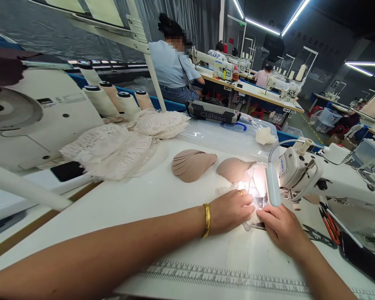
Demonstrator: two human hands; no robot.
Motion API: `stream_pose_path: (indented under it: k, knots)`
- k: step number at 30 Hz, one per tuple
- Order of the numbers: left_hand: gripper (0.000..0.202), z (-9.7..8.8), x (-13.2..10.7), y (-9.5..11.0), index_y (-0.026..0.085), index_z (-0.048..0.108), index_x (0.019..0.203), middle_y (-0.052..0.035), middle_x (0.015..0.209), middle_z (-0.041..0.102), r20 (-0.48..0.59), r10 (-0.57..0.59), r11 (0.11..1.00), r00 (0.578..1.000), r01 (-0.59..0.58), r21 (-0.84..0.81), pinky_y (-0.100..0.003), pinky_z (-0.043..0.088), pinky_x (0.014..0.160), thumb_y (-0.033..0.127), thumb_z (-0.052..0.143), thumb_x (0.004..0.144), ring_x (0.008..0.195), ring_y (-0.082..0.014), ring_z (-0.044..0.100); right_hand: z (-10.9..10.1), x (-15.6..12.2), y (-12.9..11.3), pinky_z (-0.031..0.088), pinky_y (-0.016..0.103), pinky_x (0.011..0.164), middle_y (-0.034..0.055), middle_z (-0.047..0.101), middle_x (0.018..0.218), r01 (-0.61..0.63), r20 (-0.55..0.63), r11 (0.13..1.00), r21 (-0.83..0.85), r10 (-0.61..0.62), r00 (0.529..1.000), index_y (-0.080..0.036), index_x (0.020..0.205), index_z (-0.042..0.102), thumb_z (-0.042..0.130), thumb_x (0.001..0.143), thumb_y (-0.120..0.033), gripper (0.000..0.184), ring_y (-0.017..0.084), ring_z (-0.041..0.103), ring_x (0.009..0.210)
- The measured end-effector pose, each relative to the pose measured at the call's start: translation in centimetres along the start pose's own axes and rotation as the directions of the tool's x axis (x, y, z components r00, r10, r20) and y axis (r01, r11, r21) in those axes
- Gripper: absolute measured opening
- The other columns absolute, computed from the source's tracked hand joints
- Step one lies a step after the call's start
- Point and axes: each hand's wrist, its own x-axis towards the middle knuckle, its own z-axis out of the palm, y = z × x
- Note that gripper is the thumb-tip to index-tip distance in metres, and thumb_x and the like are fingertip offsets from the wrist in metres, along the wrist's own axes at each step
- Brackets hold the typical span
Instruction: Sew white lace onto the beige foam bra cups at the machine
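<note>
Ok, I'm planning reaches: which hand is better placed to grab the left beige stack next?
Probably the left hand: it lies nearer that beige stack; the right hand is farther off, by the lamp.

Your lace (258,177) lies just right of the frame's centre, pale and sheer, so strongly lit that much of its pattern washes out. Its upper part bunches up in a loose fold; a flatter, lacy edge shows to the left. You touch it lower down, where a crumpled bit peeps out; its full outline is hidden.
</note>
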Motion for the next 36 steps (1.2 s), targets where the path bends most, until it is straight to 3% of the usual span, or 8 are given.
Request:
stream_pose_path:
  k: [13,17,22,28,33,36]
  knots:
    - [0.013,0.9,1.9,-1.6,0.018,0.064,0.084,-0.0024,0.084,0.067,-0.005,0.110,0.994,0.994,-0.110,-0.025,-0.035,0.039,0.070,0.021,0.060,0.096,0.075,-0.0188,0.055,0.3,-0.1,0.4,0.033,0.027,0.060,0.0055,0.064,0.089,-0.053,-0.083,0.995,-0.088,0.045,0.996,-0.022,0.102,0.065,0.044,0.099,-0.012,0.023,0.019,0.051,0.078]
    - [0.007,1.8,2.6,-2.7,0.020,0.067,0.094,-0.0050,0.095,0.071,-0.044,0.159,0.983,0.986,-0.163,-0.083,-0.035,0.044,0.082,0.024,0.061,0.097,0.089,-0.0209,0.061,0.3,-0.1,0.6,0.028,0.028,0.054,0.0052,0.060,0.083,-0.089,-0.084,0.985,-0.148,0.078,0.993,-0.022,0.101,0.065,0.043,0.097,-0.012,0.025,0.019,0.051,0.074]
    - [0.010,2.4,3.0,-3.6,0.022,0.070,0.101,-0.0070,0.105,0.073,-0.081,0.179,0.971,0.980,-0.190,-0.148,-0.036,0.043,0.093,0.025,0.060,0.098,0.099,-0.0229,0.063,0.5,-0.3,0.8,0.030,0.029,0.056,0.0064,0.064,0.093,-0.103,-0.075,0.981,-0.163,0.092,0.993,-0.022,0.103,0.064,0.043,0.096,-0.010,0.024,0.019,0.053,0.077]
    - [0.013,2.8,3.4,-4.4,0.023,0.071,0.101,-0.0065,0.105,0.073,-0.072,0.231,0.964,0.970,-0.238,-0.116,-0.037,0.040,0.086,0.024,0.059,0.098,0.091,-0.0220,0.061,0.4,-0.2,0.8,0.034,0.027,0.059,0.0065,0.065,0.095,-0.152,-0.057,0.977,-0.149,0.145,0.988,-0.022,0.088,0.060,0.043,0.097,-0.011,0.022,0.019,0.055,0.080]
    - [0.012,3.7,3.5,-5.2,0.026,0.072,0.100,-0.0043,0.097,0.074,-0.090,0.267,0.959,0.960,-0.274,-0.074,-0.037,0.038,0.080,0.026,0.060,0.097,0.083,-0.0218,0.058,0.3,-0.2,0.7,0.033,0.027,0.057,0.0053,0.064,0.090,-0.142,-0.054,0.975,-0.170,0.135,0.989,-0.022,0.102,0.063,0.045,0.095,-0.009,0.023,0.020,0.056,0.079]
    - [0.012,3.6,3.4,-5.2,0.031,0.073,0.102,-0.0034,0.103,0.074,-0.068,0.169,0.981,0.983,-0.174,-0.084,-0.036,0.041,0.088,0.027,0.063,0.096,0.090,-0.0203,0.061,0.2,-0.1,0.7,0.032,0.027,0.056,0.0048,0.064,0.090,-0.126,-0.050,0.975,-0.182,0.119,0.992,-0.023,0.109,0.063,0.046,0.093,-0.006,0.029,0.020,0.056,0.078]
